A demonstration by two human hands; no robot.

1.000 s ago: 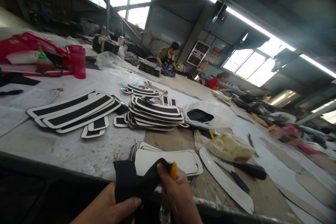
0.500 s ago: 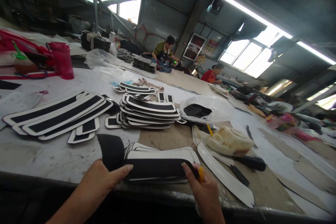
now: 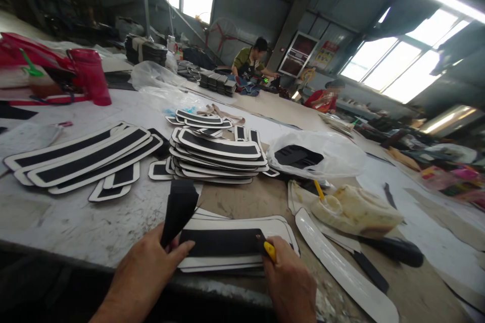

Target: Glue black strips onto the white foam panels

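Observation:
My left hand (image 3: 142,265) grips a bunch of black strips (image 3: 179,207) that stand up from between its fingers and thumb. Its thumb tip reaches the left end of a flat black strip (image 3: 223,243), which lies along the top white curved panel (image 3: 242,223) of a small pile at the table edge. At the strip's right end is my right hand (image 3: 291,277), closed around a thin tool with a yellow end (image 3: 270,251); the rest of the tool is hidden. The right fingers are partly out of sight under the hand.
Beyond the pile stands a stack of white-bordered black panels (image 3: 220,149), with more panels (image 3: 91,156) at left. To the right are a clear bag (image 3: 341,154), a stained plastic container (image 3: 364,212) and a long white piece (image 3: 344,267). Two people work farther back.
The black strips in my left hand have swung upright. My right hand has shifted lower and its thumb no longer lies over the strip's end. The view has turned slightly.

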